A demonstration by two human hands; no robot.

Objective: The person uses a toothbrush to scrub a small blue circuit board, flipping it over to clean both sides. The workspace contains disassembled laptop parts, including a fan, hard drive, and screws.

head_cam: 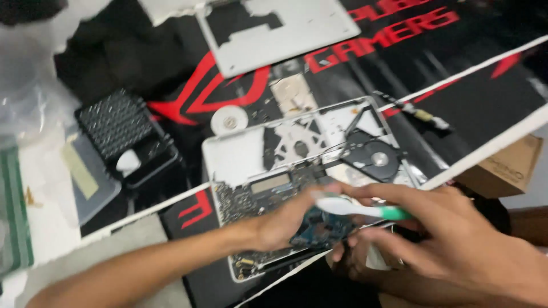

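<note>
With its bottom cover (pixel 279 31) already off and lying toward the table's far edge, the opened laptop (pixel 297 171) is sitting mid-table while the right hand (pixel 456 239) is gripping a white-and-green toothbrush (pixel 359 208) over the circuit board (pixel 319 228) the left hand (pixel 291 222) is pinching, cleaning apparently unfinished.

Motion blurs the whole view. The left hand (pixel 285 219) and right hand (pixel 451 234) cover the near part of the opened laptop chassis (pixel 240 154), hiding the circuit board (pixel 319 228) there. What the right fingers pinch besides the white and green toothbrush (pixel 359 208) cannot be told. The cardboard box (pixel 505 168) lies partly under the mat (pixel 479 102). The loose metal cover (pixel 285 31) is cut by the far edge.
</note>
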